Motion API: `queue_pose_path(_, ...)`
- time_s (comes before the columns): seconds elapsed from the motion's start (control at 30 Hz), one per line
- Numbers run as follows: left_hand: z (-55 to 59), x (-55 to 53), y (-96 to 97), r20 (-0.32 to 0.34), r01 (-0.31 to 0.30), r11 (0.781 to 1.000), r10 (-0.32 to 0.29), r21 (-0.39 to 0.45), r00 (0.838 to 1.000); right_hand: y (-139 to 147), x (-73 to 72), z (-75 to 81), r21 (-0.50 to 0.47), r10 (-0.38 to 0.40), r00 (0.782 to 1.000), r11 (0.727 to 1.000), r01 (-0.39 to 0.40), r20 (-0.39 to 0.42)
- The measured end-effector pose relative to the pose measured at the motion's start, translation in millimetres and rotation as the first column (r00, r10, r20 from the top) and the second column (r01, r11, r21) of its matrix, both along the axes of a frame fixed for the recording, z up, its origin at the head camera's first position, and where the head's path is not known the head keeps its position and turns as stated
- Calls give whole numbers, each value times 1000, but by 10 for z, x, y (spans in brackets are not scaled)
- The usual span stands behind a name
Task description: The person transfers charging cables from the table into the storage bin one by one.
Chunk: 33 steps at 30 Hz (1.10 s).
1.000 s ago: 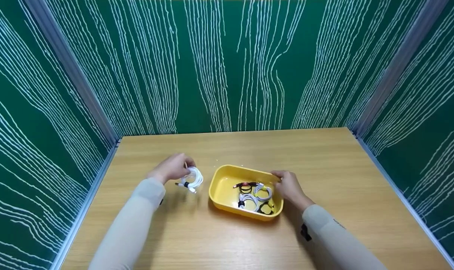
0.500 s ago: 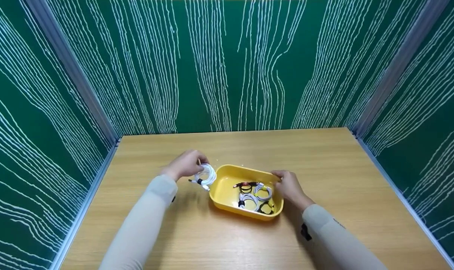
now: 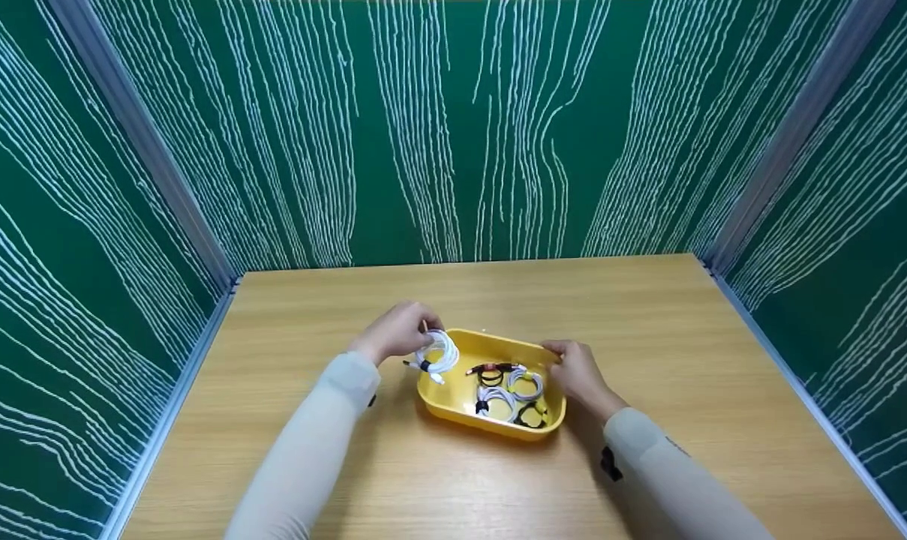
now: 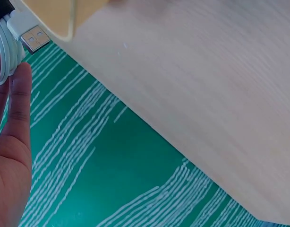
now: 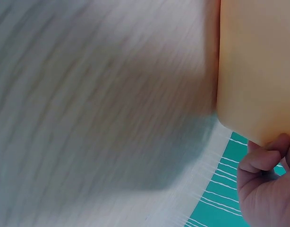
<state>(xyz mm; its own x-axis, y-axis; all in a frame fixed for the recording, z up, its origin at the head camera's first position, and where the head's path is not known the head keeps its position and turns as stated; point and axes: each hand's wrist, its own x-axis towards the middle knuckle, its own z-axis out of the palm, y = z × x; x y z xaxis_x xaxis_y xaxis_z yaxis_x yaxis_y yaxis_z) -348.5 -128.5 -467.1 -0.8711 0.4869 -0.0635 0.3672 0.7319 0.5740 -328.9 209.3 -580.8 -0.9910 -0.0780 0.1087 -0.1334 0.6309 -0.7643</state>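
Observation:
My left hand (image 3: 400,331) pinches a coiled white USB cable (image 3: 441,352) bound with a black strap, holding it over the left end of a yellow bin (image 3: 453,416). In the left wrist view the cable's USB plug (image 4: 35,39) shows beside the fingers. My right hand (image 3: 579,377) grips the bin's right rim; the right wrist view shows thumb and fingers on its edge. Inside the bin, toward the right, lie a black cable with a red band (image 3: 491,369), a grey coil with a yellow tie (image 3: 526,385), a white coil (image 3: 498,403) and a dark coil (image 3: 532,416).
The bin stands on a wooden table (image 3: 453,487). Green panels with white wavy lines (image 3: 453,135) rise behind and at both sides, joined by grey metal posts (image 3: 149,142). A few tiny white specks lie on the table behind the bin.
My left hand has carried the white USB cable rightward, from beside the bin to over its left end. The right hand and the bin have stayed in place.

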Motion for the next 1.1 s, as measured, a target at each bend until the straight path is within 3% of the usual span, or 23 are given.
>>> queue_pose_path(0.23,-106,-14,154,-46,54,998,-55,-22,997,-11,12,-2,-10,1,1000,1000,-1,-7)
queue_pose_path(0.4,-175,-11,249,-40,52,998,-53,-20,998,-8,12,6,-7,-3,1000,1000,3,4)
queue_pose_path(0.57,-257,10,335,9,40,999,-40,-19,999,-2,14,10,-6,-4,1000,1000,5,17)
queue_pose_path(0.83,-423,33,418,25,50,994,-48,-100,999,-12,34,12,7,-5,1000,1000,5,-21)
queue_pose_path(1.1,-560,7,468,-30,116,974,-124,-197,992,-27,18,5,5,-13,1000,1000,13,-9)
